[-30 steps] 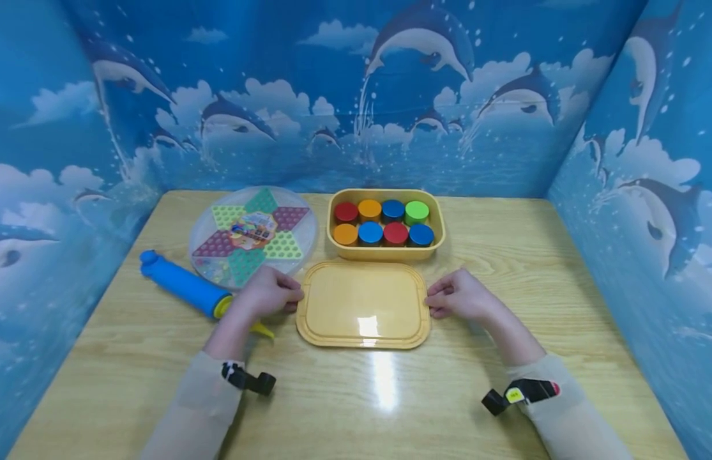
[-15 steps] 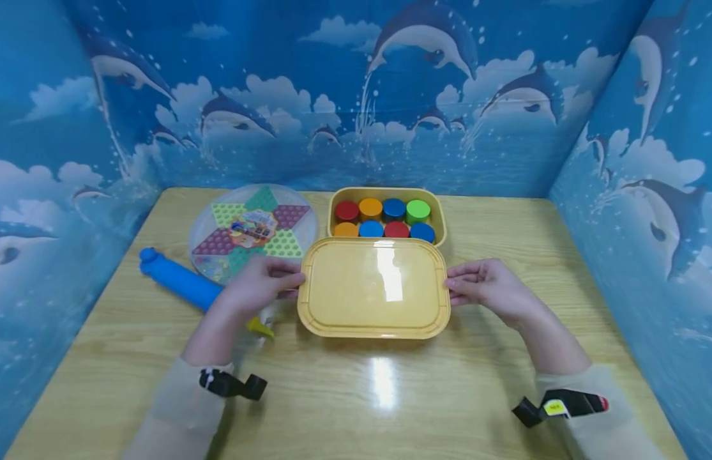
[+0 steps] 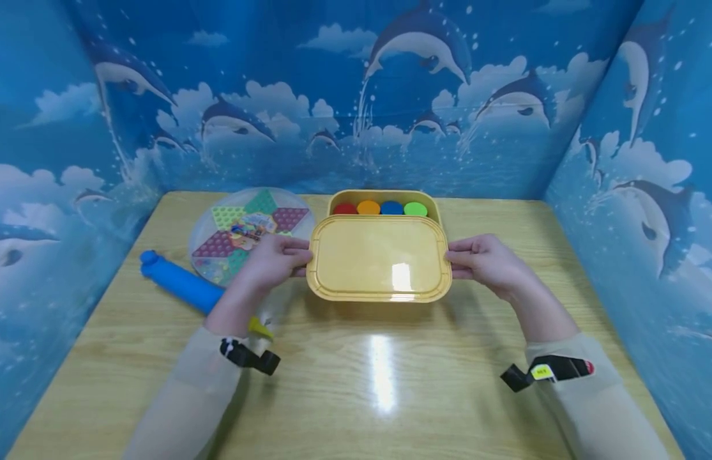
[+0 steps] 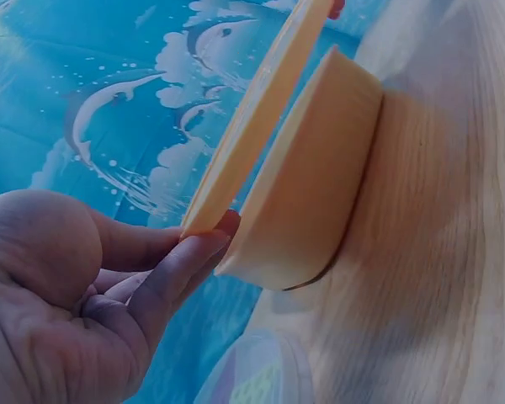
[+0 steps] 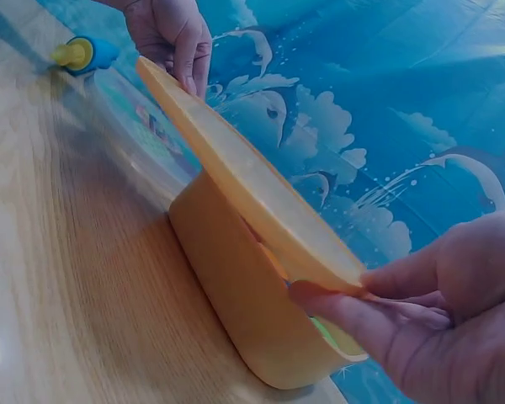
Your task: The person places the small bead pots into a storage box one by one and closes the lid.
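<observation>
A yellow rectangular lid [image 3: 378, 255] with rounded corners hangs just above a yellow box [image 4: 320, 168]. My left hand [image 3: 275, 260] pinches its left edge between thumb and fingers. At the opposite short edge my right hand [image 3: 486, 263] pinches it the same way. In both wrist views a gap shows between lid and box. Over the lid's far edge, the tops of a red, an orange, a blue and a green jar lid [image 3: 416, 209] are visible inside the box. The box's front part is hidden under the lid in the head view.
A round, clear-cased Chinese checkers board [image 3: 223, 220] lies left of the box, partly behind my left hand. A blue pump-like tube [image 3: 180, 281] with a yellow end lies in front of it, partly covered by my left forearm. A dolphin-print curtain surrounds the wooden table [image 3: 333, 383].
Both hands have lifted the lid off the table and carried it away from me, over the box. It now covers the front row of coloured tops.
</observation>
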`<action>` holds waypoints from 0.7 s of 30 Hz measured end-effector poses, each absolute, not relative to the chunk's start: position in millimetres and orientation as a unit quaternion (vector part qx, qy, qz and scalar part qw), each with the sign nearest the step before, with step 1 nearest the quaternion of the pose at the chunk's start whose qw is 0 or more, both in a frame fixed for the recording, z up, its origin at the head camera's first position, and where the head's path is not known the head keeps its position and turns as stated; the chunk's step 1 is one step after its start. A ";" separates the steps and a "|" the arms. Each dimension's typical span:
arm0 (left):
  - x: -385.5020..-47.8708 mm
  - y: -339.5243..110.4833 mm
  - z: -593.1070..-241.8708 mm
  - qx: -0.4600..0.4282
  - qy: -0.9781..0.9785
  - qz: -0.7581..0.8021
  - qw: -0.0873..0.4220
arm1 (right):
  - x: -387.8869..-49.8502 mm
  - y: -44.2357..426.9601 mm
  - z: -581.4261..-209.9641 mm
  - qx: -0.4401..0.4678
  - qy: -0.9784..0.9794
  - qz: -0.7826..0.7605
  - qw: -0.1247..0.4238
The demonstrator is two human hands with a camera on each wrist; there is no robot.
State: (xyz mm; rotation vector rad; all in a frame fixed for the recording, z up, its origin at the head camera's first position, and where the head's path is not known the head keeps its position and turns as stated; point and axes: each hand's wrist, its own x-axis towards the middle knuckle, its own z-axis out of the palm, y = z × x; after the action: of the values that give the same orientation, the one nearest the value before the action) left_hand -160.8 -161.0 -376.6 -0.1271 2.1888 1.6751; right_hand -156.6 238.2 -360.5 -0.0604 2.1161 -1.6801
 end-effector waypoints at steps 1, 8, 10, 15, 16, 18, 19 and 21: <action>-161.8 -160.5 -377.7 -0.046 0.781 0.593 0.190 | -158.0 237.8 -361.5 -0.031 0.766 -0.600 0.227; -161.0 -157.8 -371.7 -0.012 0.774 0.618 0.140 | -158.9 233.9 -356.5 -0.050 0.792 -0.583 0.175; -160.3 -154.2 -367.6 0.013 0.772 0.630 0.087 | -157.6 230.7 -351.9 -0.048 0.788 -0.599 0.131; -159.6 -134.2 -366.9 0.054 0.746 0.658 -0.086 | -153.2 216.1 -344.1 -0.040 0.720 -0.693 0.030; -159.2 -129.3 -368.5 0.062 0.728 0.674 -0.114 | -152.0 212.8 -344.0 -0.042 0.695 -0.718 0.013; -158.6 -120.1 -373.5 0.068 0.688 0.705 -0.157 | -150.8 206.7 -345.4 -0.045 0.648 -0.760 -0.015; -158.4 -116.1 -376.3 0.065 0.672 0.717 -0.173 | -150.4 203.9 -346.6 -0.046 0.630 -0.775 -0.027; -157.9 -108.5 -381.4 0.046 0.635 0.748 -0.188 | -150.3 199.9 -349.6 -0.035 0.609 -0.791 -0.046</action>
State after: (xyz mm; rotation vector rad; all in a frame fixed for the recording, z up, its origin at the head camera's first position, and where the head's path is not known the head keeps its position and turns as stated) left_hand -157.9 -108.5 -381.4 0.1637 2.2763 2.6802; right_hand -150.3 199.9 -349.6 -0.1122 1.9693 -2.5612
